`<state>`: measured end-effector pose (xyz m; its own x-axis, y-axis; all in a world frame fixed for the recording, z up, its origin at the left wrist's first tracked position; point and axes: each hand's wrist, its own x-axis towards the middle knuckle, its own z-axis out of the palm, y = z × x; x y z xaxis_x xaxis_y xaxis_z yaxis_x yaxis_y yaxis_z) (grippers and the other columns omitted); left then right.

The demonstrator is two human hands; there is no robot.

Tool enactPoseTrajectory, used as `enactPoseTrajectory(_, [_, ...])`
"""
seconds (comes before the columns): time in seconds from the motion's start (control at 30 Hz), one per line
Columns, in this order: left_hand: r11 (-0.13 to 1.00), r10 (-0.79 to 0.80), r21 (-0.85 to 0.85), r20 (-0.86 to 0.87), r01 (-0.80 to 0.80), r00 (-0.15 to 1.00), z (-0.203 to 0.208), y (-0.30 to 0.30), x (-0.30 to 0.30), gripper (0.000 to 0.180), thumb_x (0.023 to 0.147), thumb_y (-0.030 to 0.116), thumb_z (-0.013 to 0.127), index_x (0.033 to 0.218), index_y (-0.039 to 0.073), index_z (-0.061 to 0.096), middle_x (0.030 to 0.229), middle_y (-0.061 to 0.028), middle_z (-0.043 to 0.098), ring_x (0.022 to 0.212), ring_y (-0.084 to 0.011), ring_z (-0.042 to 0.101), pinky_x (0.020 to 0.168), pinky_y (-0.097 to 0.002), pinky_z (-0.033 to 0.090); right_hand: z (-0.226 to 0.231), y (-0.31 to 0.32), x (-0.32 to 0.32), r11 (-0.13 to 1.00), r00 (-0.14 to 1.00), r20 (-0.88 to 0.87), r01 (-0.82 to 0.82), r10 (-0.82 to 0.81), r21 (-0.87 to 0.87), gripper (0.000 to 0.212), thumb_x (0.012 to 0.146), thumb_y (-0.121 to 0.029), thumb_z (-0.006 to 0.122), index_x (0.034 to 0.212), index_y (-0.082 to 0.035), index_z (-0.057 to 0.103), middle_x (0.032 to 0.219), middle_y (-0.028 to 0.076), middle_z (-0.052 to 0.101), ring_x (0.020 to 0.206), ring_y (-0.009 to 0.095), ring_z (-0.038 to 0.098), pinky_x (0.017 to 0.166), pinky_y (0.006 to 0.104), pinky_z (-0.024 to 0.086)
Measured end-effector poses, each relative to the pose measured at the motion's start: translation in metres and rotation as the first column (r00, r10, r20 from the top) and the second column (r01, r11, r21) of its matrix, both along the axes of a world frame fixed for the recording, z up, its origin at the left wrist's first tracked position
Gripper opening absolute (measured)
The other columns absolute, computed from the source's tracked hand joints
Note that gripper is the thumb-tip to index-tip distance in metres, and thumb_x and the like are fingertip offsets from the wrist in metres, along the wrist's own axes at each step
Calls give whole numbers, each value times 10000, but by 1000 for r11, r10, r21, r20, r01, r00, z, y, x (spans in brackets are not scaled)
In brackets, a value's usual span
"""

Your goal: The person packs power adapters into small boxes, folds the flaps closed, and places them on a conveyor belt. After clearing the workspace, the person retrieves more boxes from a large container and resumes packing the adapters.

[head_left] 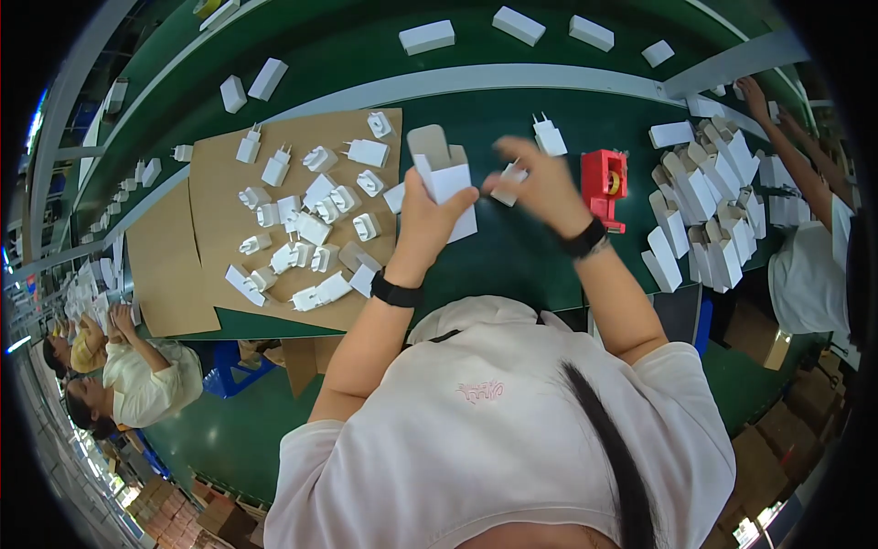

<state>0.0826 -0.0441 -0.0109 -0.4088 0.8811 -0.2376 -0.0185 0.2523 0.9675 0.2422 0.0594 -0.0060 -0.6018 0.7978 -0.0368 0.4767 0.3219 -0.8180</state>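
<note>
My left hand [428, 218] is closed around a small white box [449, 183], held upright with its top flaps open. To the right of the box is my right hand [541, 181], smeared by motion, its fingers curving around a white plug charger [506, 182]. Whether that charger is gripped or lies on the table behind the fingers I cannot tell. Farther back another plug charger [549, 135] lies with its pins pointing away. Many white chargers [313, 228] are scattered over a brown cardboard sheet [207, 215] on the left.
A red tape dispenser [604, 190] stands right of my right hand. Beyond it is a cluster of open white boxes [701, 197], with a co-worker's arm [794, 137] reaching over. Along the far green belt [357, 46] lie several closed boxes [427, 37]. More people sit at the left.
</note>
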Motion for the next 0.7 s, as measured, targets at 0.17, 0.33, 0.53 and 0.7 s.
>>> enactPoseTrajectory(0.17, [995,48,69,260,-68,964,17,-4,-11,461,773,146,677,1107,-19,406,992,-116,572,856,-176,578,724,-296,484,-64,71,34,900,822,449,163,-350,404,602,653,-188,737,1168,-29,468,1022,238,585,916,386,578,792,436,472])
enactPoseTrajectory(0.33, [962,-205,145,-166,230,965,20,-12,-21,587,774,194,677,1213,-18,350,1063,-188,553,956,-263,566,790,-323,456,-30,67,25,914,903,191,344,-385,216,451,687,-131,667,1091,-24,495,948,167,619,838,295,609,683,339,489])
enactPoseTrajectory(0.53, [921,-350,95,-219,377,911,34,-12,-31,630,768,187,690,1233,-6,312,1046,-191,551,943,-270,570,767,-332,464,88,10,-1,992,890,-453,-96,50,-79,303,759,-15,546,1060,-4,575,977,84,581,770,113,531,655,215,434])
enactPoseTrajectory(0.7, [901,-355,94,-401,424,844,40,-9,-29,607,762,194,687,1221,-13,347,1065,-224,540,939,-349,564,771,-361,460,98,8,-3,992,928,-368,-91,51,-91,284,704,33,655,969,-12,562,983,92,577,860,135,557,719,226,454])
